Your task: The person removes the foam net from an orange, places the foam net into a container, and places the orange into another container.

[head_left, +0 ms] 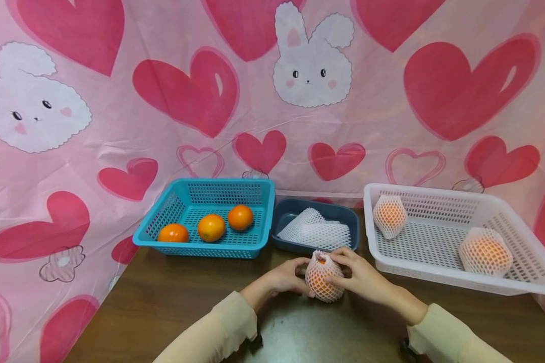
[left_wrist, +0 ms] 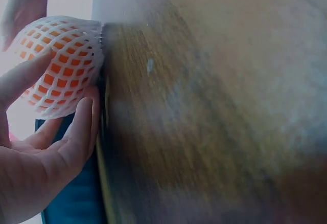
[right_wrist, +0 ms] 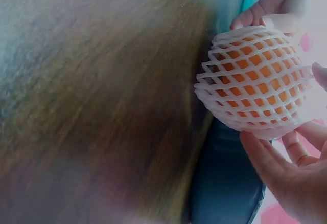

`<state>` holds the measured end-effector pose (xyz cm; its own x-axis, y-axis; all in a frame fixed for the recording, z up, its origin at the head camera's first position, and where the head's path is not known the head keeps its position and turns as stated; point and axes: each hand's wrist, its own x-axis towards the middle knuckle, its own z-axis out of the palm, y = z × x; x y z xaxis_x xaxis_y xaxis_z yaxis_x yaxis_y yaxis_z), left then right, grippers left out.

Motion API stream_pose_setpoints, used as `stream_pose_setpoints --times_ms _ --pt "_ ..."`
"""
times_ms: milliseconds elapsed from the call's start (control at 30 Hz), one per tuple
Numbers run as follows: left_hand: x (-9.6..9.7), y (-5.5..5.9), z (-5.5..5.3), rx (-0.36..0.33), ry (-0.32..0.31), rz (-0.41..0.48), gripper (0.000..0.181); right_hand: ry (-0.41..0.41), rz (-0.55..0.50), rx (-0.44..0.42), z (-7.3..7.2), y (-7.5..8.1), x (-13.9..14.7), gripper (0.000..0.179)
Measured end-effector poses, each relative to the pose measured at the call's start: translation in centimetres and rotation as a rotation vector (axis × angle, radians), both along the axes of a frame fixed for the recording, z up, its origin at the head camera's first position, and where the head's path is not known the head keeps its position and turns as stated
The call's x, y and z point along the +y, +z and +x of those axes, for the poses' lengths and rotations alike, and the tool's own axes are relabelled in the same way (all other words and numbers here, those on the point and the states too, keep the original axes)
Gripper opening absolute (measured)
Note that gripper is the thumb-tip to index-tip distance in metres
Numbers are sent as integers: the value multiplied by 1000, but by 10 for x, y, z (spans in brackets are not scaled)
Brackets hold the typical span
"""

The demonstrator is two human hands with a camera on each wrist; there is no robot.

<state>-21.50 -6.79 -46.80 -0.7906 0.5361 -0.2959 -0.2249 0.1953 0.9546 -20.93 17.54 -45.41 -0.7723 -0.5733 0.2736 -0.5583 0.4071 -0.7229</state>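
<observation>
An orange in a white foam net (head_left: 324,280) sits upright on the wooden table, bits of orange peel showing through the mesh and the gathered net top. My left hand (head_left: 287,278) holds its left side. In the left wrist view the left thumb (left_wrist: 30,75) lies on the mesh, with fingers curled along the other side. My right hand (head_left: 361,277) grips the opposite side, thumb on the front and fingers near the top. The right wrist view shows the right fingertips (right_wrist: 253,144) right at the net (right_wrist: 255,81).
Behind the hands stands a dark blue tray (head_left: 279,245) with white foam nets (head_left: 318,229). A teal basket (head_left: 209,250) with three bare oranges (head_left: 211,228) is at the left. On the right, a white basket (head_left: 418,269) holds two netted oranges (head_left: 486,252). A pink heart-print cloth hangs behind.
</observation>
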Motion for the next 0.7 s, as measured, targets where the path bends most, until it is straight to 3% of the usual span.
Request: stream_pose_setpoints --times_ms 233,400,700 --pt "0 5 -1 49 -62 32 75 -39 18 52 -1 -2 -1 34" --pt "6 5 4 100 16 17 62 -49 41 82 -1 -2 -1 42" --pt "12 5 11 110 136 58 50 -24 63 -46 -1 3 3 54"
